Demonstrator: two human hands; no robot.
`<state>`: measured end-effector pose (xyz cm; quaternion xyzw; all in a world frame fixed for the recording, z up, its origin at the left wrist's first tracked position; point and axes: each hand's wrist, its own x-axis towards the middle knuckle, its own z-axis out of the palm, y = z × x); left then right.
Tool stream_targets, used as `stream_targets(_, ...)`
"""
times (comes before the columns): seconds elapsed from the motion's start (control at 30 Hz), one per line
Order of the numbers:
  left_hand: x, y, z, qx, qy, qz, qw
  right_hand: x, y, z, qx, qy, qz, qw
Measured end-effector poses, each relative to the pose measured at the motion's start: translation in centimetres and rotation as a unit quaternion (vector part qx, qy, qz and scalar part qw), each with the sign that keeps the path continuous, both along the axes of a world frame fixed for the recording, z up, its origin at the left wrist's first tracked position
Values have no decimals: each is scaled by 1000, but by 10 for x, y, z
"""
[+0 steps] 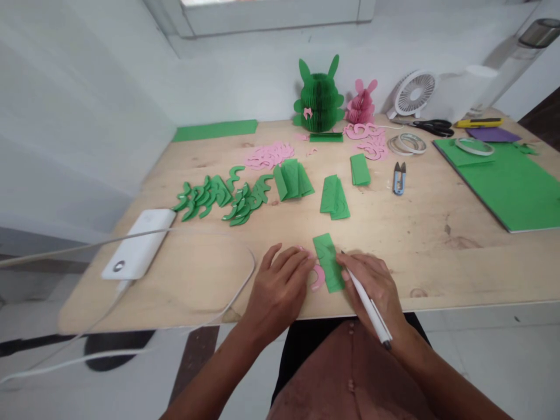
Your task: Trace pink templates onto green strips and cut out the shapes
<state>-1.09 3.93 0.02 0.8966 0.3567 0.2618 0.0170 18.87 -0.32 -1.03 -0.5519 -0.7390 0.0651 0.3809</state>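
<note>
Many arcs lie cut centre-left, slips at centre seem uncut, and I see the right hand gripping a pen by the lower-centre strip, left hand beside it, grip unclear.

Matt paper strip, wooden tabletop

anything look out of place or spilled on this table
Nothing looks spilled or clearly damaged. What stands out most is the white cable, looping loosely over the left part of the table near the left hand, where it might snag.
</note>
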Motion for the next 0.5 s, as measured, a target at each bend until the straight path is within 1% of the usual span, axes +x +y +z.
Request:
stream_targets(0.1,3,-1,-3,-30,27,-33,999,0,0,3,-4,23,11,1000)
stream_targets(0.17,4,-1,-6,-39,38,-47,997,0,0,7,-20,56,15,998)
stream_targets(0.27,3,-1,-10,-47,37,-61,996,0,1,13,-56,130,-4,990)
stream_targets(0.37,1,-1,-11,-52,37,-67,996,-3,3,16,-111,199,-7,974)
stream_targets(0.43,1,-2,-11,-56,39,-68,995,-4,5,15,-140,221,-11,965)
stream_targets(0.5,1,-2,-10,-63,44,-69,995,-6,6,13,-157,223,-32,962)
